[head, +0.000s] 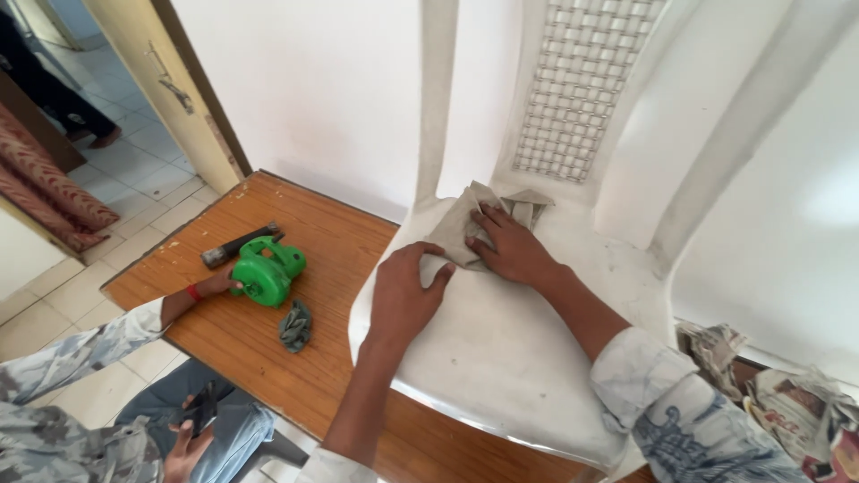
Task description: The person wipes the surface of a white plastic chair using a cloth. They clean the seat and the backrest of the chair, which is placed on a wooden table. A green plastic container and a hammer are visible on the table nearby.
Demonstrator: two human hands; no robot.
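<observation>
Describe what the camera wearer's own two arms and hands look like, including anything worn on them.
Both hands are bare, without gloves, rings or a watch in view. The right hand comes from a sleeve of pale, faded blue-and-white patterned fabric, pushed up above the forearm. The left hand has a bare forearm too, with only a light cuff edge showing at the frame's bottom.

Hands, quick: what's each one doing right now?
Left hand: open, palm flat on the white plastic chair seat, fingertips at the cloth's edge.
Right hand: open, pressing the grey cloth onto the seat.
</observation>
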